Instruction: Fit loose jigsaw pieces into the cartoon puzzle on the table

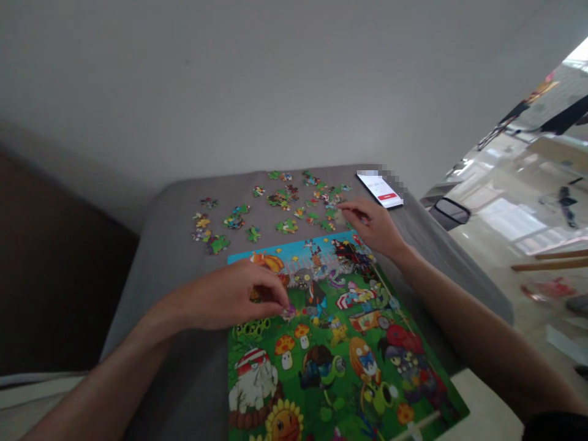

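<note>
pale wall [275,79] fills the upper field; below it lies a grey surface [184,245], with a glossy floor [505,214] showing at the right. a colourful cartoon puzzle [331,367] lies on the near half of the grey surface, running from its middle toward the viewer, and its picture looks largely assembled. the left hand [229,300] comes in from the lower left and rests over the puzzle's left edge, fingers curled and drawn together with the thumb into a narrow pinch on a small piece [289,313], which sits at the fingertips against the puzzle's face, near the left middle of the picture. the right hand [374,226] comes in from the lower right, palm down, just beyond the puzzle's far right corner; its fingers stretch toward the nearest of the loose pieces [285,202], and the fingertips touch or nearly touch them; whether it grips one cannot be told. a phone [380,188] with a lit screen lies at the far right of the grey surface, just beyond the right hand. the loose pieces are scattered in small clusters across the far half of the grey surface, between the puzzle's far edge and the wall, the densest group lying just left of the phone.
</note>
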`<state>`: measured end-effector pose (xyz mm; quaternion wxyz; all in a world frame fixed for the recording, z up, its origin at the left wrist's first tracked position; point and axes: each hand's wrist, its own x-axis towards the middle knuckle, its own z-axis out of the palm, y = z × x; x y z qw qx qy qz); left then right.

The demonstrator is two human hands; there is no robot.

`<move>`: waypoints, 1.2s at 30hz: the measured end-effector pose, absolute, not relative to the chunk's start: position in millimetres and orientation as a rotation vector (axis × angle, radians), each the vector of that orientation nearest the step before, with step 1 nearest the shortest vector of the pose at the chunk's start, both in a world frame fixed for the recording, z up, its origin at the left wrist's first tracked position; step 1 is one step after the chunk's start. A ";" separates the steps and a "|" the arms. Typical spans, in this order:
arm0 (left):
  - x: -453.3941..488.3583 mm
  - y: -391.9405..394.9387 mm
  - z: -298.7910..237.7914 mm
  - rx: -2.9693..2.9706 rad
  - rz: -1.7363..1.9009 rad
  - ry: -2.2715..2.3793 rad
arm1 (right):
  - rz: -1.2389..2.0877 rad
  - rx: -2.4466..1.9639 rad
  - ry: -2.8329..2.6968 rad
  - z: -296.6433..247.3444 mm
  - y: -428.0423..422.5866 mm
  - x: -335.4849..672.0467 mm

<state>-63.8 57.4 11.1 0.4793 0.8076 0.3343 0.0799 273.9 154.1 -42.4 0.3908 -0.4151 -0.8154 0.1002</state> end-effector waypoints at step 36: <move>-53.2 50.8 -17.9 2.116 -0.045 1.098 | 0.369 -0.010 -2.575 -36.4 68.0 214.0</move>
